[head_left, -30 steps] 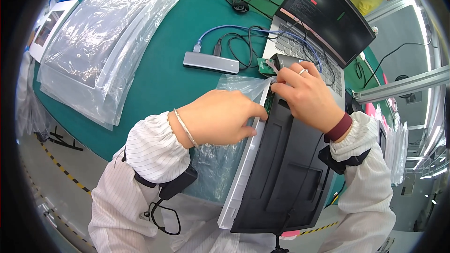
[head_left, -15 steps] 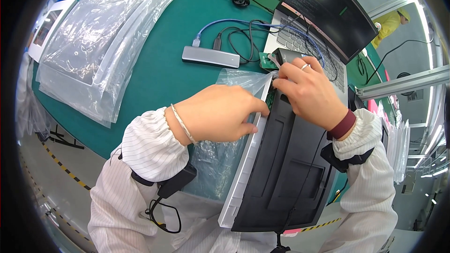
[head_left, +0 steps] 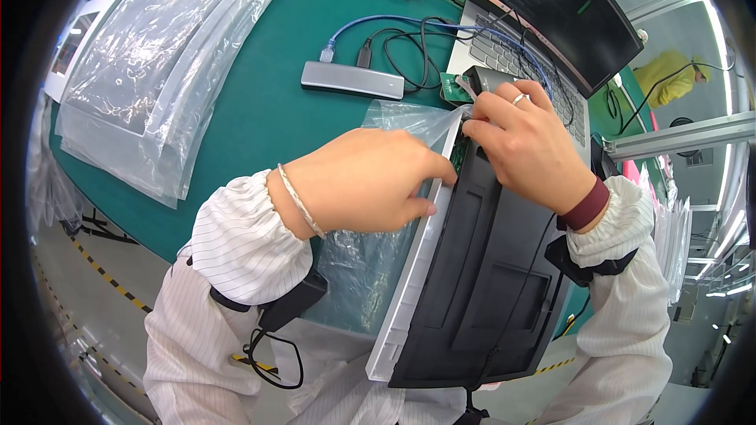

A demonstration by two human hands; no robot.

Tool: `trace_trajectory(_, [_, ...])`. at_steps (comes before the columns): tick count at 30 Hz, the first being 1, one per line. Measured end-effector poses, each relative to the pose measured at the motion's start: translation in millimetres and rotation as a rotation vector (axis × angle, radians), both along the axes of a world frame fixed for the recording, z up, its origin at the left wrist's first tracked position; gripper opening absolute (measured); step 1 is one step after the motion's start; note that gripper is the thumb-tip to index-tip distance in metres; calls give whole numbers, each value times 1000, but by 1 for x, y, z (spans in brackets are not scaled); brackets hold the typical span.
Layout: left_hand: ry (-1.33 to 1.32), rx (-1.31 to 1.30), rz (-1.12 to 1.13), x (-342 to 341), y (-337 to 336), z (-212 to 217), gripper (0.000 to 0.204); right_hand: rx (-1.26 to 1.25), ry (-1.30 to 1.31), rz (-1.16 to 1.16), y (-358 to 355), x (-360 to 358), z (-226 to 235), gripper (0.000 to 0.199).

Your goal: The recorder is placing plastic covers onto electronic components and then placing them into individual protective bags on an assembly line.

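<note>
Steadying the white edge (head_left: 402, 299) of a black-backed panel (head_left: 472, 267), my left hand (head_left: 362, 181) sits at the middle of my view, which I take as the dial's centre. Its thumb and forefinger are spread against that edge, and I cannot tell whether they grip it. My right hand (head_left: 526, 138), just past 2 o'clock, has its fingertips bunched at the panel's upper corner; they hide whatever lies between them, so I cannot tell if they pinch something. The panel lies with its back facing up, its middle toward 4 o'clock and its lower end toward 5, and a thin black wire crosses it. Just beyond my right fingertips, at 1 o'clock, is a small green circuit board (head_left: 453, 88), with a black box (head_left: 494, 79) next to it.

An open laptop (head_left: 555, 27) with a dark screen stands between 1 and 2 o'clock. A blue cable (head_left: 409, 19) runs toward it from a grey, flat oblong device (head_left: 350, 79) near 12 o'clock on the green surface (head_left: 260, 110). Clear plastic bags (head_left: 169, 71) lie at 10 o'clock, beside a white-framed piece (head_left: 85, 43). Another clear bag (head_left: 354, 283) shows at 6 o'clock, alongside the panel. Farther off, just past 2 o'clock, is a person in yellow (head_left: 661, 79).
</note>
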State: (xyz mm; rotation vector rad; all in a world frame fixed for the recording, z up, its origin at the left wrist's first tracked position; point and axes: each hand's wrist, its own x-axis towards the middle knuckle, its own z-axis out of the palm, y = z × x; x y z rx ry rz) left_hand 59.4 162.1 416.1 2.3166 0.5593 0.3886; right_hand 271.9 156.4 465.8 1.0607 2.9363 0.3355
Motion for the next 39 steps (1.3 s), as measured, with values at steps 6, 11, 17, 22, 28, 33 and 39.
trace_trajectory(6, [6,15,6,0,-1,-1,29,45,-40,-9,-1,-2,-2,12])
trace_trajectory(11, [10,5,-1,0,0,0,29,54,-48,-2,-2,-2,-2,11])
trace_trajectory(17, [5,5,6,0,0,-1,29,144,-88,51,-2,-5,-7,8])
trace_trajectory(22, [11,0,5,0,-1,2,28,82,-151,37,-5,-7,-5,19])
trace_trajectory(28, [-42,18,19,2,0,1,25,94,-201,-16,-12,-6,-1,22])
trace_trajectory(33, [-158,153,115,6,1,-2,25,271,-32,-39,-34,9,11,16])
trace_trajectory(39, [-124,395,233,15,-1,-15,31,347,-51,-331,-82,89,19,20])
